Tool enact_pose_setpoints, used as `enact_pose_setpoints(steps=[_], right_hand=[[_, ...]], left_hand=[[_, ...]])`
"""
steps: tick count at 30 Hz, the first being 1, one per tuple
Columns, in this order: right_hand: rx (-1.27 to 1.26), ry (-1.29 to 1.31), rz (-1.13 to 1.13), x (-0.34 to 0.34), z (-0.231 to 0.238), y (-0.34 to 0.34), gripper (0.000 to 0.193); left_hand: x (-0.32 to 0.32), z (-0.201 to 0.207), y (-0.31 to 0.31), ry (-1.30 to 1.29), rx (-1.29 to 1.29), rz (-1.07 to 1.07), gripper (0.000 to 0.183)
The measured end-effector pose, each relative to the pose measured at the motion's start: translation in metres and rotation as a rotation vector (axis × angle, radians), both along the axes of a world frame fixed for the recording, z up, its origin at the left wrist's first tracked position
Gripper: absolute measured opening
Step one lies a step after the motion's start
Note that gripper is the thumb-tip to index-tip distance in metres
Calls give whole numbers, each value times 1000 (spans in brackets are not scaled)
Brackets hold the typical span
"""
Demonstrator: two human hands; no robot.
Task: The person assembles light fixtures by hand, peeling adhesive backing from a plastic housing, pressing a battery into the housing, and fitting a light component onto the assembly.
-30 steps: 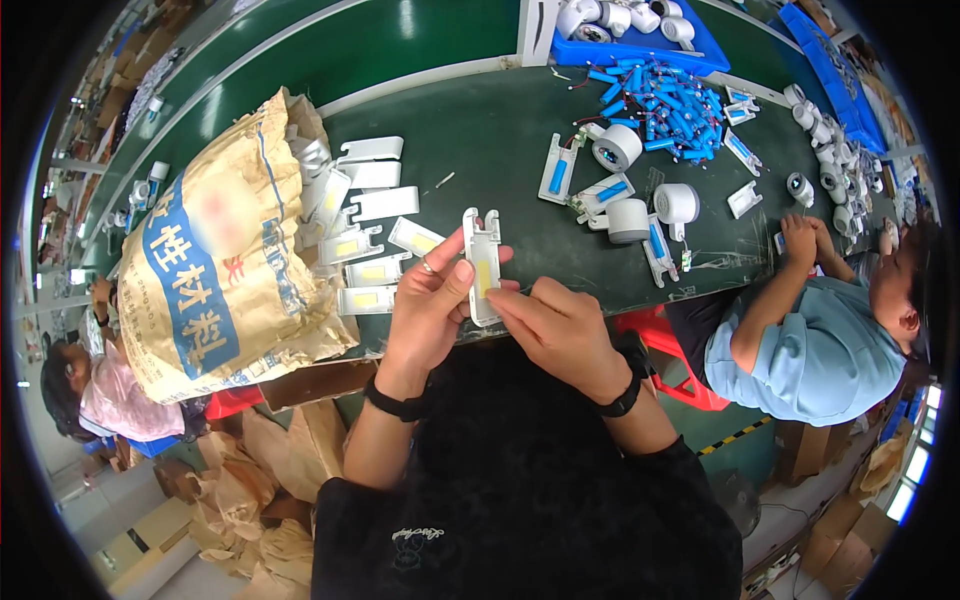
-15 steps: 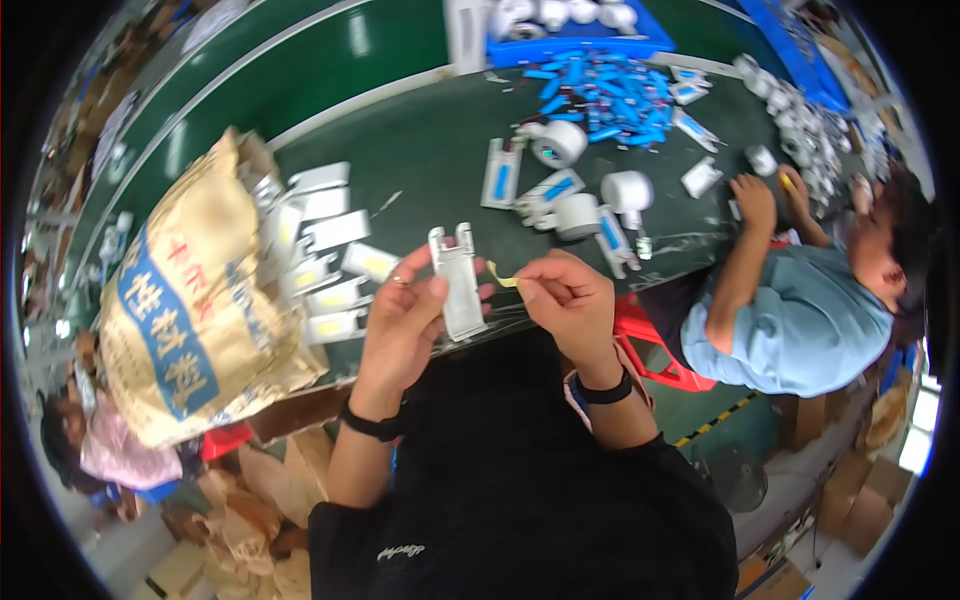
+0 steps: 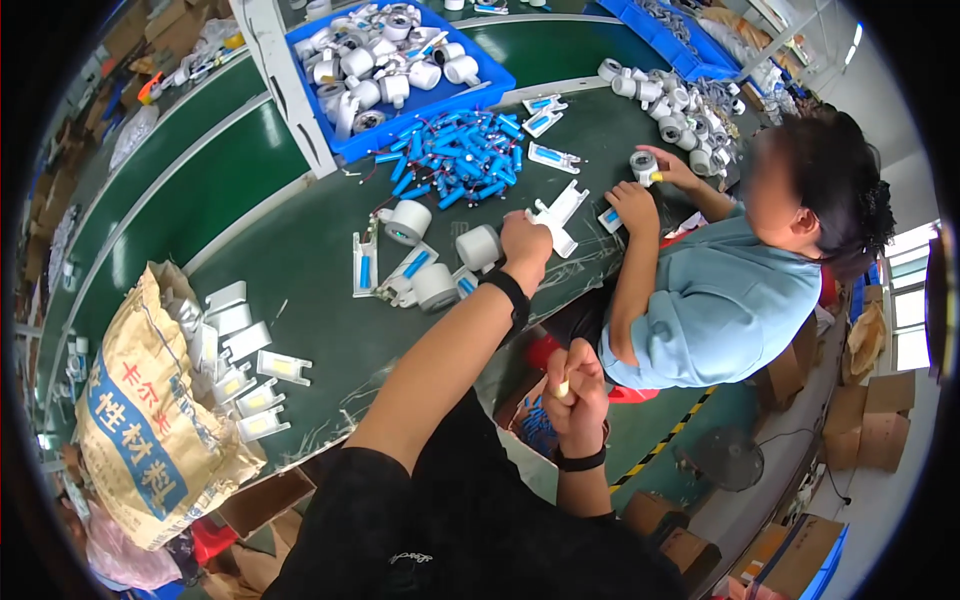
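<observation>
My left hand [image 3: 525,243] reaches across the bench, its fingers closed at the near-left end of a white plastic housing [image 3: 556,236]. A second white housing [image 3: 571,200] lies against it, so their border is hard to make out. My right hand [image 3: 578,400] is held off the bench's near edge, in front of my body. Between its thumb and fingers it pinches a small pale-yellow strip [image 3: 563,388]. Just left of my left hand are white round lamp heads [image 3: 478,246] and housings with blue cylindrical batteries [image 3: 413,262].
Blue batteries [image 3: 460,155] are heaped before a blue tray [image 3: 490,92] of white lamp heads. White covers [image 3: 284,367] lie beside a paper sack [image 3: 150,420] on the left. To the right, a co-worker in light blue [image 3: 710,310] handles a lamp head [image 3: 643,165].
My left hand has carried the white housing away from my body to the far right, beside another. My right hand has drawn back lower, still pinching the yellow strip. The view has shifted rightward.
</observation>
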State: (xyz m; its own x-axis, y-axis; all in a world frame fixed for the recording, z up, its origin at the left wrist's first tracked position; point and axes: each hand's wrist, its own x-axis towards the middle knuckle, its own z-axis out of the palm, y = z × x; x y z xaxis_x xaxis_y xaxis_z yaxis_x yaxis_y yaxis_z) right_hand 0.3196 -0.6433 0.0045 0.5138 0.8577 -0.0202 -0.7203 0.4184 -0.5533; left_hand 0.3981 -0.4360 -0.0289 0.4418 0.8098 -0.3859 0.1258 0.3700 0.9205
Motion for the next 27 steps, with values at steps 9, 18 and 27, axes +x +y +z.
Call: enact_pose_setpoints(steps=[9, 18, 27], right_hand=[[-16, 113, 209, 8, -11, 19, 5], [-460, 44, 1334, -193, -8, 112, 46], [-926, 23, 1468, -452, -203, 116, 32]], left_hand=[[-99, 43, -8, -82, 397, -191, 44], [-433, 31, -95, 302, 1440, 40, 32], [-607, -57, -228, 914, 606, 876, 14]])
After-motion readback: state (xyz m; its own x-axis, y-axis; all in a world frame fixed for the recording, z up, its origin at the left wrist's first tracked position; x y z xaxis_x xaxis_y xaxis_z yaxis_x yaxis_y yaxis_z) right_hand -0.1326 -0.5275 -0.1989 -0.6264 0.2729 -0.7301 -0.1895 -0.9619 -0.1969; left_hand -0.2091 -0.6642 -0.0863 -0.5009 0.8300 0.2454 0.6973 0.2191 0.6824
